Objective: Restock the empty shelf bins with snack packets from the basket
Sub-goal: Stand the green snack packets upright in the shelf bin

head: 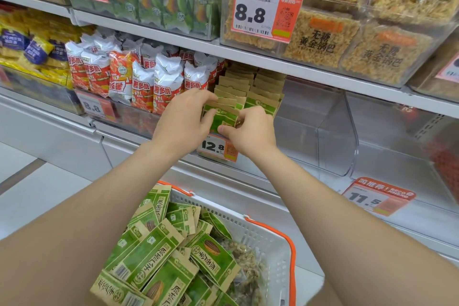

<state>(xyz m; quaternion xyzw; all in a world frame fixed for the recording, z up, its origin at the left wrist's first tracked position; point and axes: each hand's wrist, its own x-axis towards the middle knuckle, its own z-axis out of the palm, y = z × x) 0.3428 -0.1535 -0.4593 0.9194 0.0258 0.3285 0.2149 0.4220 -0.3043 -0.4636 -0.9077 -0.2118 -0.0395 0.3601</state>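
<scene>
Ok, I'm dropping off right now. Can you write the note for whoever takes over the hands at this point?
Left hand and right hand both pinch one green packet, upright at the front of the bin with the 12.8 tag.
Done: packet rows stand behind it in that bin.
Left: seat this packet. The next clear bin to the right looks empty, and the basket below holds many more packets.

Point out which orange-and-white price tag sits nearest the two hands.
The orange-and-white price tag reading 12.8, directly below the left hand and right hand gripping a green-and-brown snack packet. The 8.8 tags and the 11.5 tag lie farther off.
</scene>
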